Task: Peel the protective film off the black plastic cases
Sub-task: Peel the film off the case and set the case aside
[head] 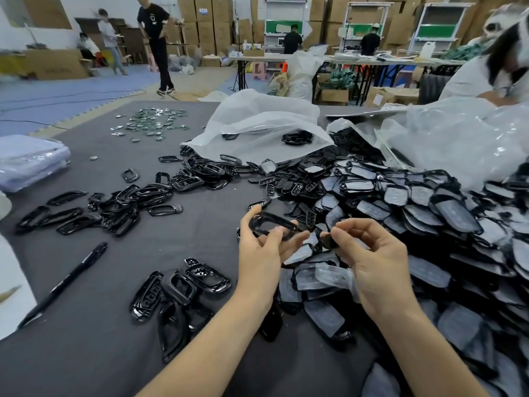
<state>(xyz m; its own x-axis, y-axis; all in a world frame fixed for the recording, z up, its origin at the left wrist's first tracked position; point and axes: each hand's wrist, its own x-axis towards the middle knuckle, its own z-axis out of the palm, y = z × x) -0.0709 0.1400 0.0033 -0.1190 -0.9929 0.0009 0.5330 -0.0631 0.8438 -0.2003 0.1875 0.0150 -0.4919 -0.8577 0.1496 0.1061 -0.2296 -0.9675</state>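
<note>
My left hand [262, 255] grips a glossy black case frame [272, 226] above the grey table [94, 348], thumb under it and fingers curled over its edge. My right hand [369, 259] pinches a small dark piece of film [326, 239] just right of the frame. A large heap of black cases with cloudy film [423, 224] spreads under and right of my hands. Bare glossy frames lie in a small pile [180, 290] near my left forearm and in a bigger scatter [120, 204] farther left.
A black pen [65, 282] lies at the left. White plastic bags [257, 124] sit open at the back of the heap, one [458, 138] at the right. Small green-silver parts [154, 121] are scattered far back. A person [483, 75] sits at the right; others stand beyond.
</note>
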